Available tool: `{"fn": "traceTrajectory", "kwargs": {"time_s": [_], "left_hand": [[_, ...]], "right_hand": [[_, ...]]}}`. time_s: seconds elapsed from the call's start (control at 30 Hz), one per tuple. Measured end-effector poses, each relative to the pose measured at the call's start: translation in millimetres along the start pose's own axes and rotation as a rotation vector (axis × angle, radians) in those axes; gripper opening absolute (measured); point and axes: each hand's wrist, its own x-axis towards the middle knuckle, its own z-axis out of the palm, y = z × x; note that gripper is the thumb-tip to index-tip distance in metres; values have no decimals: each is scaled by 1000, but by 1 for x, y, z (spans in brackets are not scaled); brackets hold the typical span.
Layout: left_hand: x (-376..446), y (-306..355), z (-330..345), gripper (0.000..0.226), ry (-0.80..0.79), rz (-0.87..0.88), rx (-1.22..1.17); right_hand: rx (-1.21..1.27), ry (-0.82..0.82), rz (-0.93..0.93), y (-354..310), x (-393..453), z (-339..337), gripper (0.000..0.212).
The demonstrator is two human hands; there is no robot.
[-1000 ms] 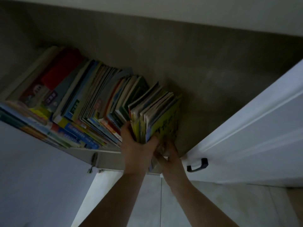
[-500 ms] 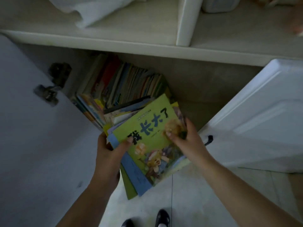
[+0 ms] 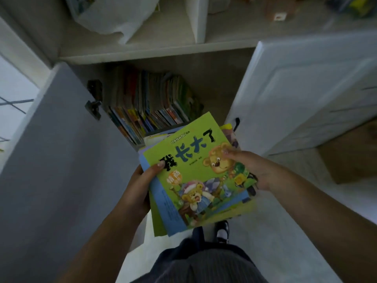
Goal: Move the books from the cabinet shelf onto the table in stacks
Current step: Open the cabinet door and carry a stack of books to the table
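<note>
Dim, bluish light; daylight from left; soft blur; wide-angle bending at edges.

Bare forearms, dark ribbed clothing, black shoe

Both forearms are uncovered to the frame's edge, no sleeves or jewellery showing; a dark grey finely striped garment [image 3: 206, 264] covers the lap, and one black shoe [image 3: 222, 231] over a white sock shows below.

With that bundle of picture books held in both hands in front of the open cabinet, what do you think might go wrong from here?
1. The bundle of picture books is fanned unevenly between the left hand and right hand; a lower book could slide out.
2. The right cabinet door stands open close beside the bundle, so turning away might clip it.
3. The books left on the shelf lean rightwards and may topple.
</note>
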Motion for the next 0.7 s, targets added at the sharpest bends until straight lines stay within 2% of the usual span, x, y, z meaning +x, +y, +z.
{"fn": "traceTrajectory", "kwargs": {"time_s": [0.13,0.2,0.3,0.43,0.57,0.7], "left_hand": [[-14,-7,5,51,-101,-81,39],[-17,-13,15,42,-150,-121,96],[-25,-25,40,13,-240,-189,176],[-40,-46,82,11,-390,-248,266],[-68,-80,141,14,-595,-297,380],[-108,-123,196,38,-755,-356,511]], "right_hand": [[70,51,-32,38,-48,9,34],[137,52,-54,54,-69,6,32],[240,84,-85,82,-107,-6,25],[362,188,-132,118,-155,-21,32],[502,412,-149,167,-212,-33,35],[627,664,-179,221,-264,-40,39]]}}
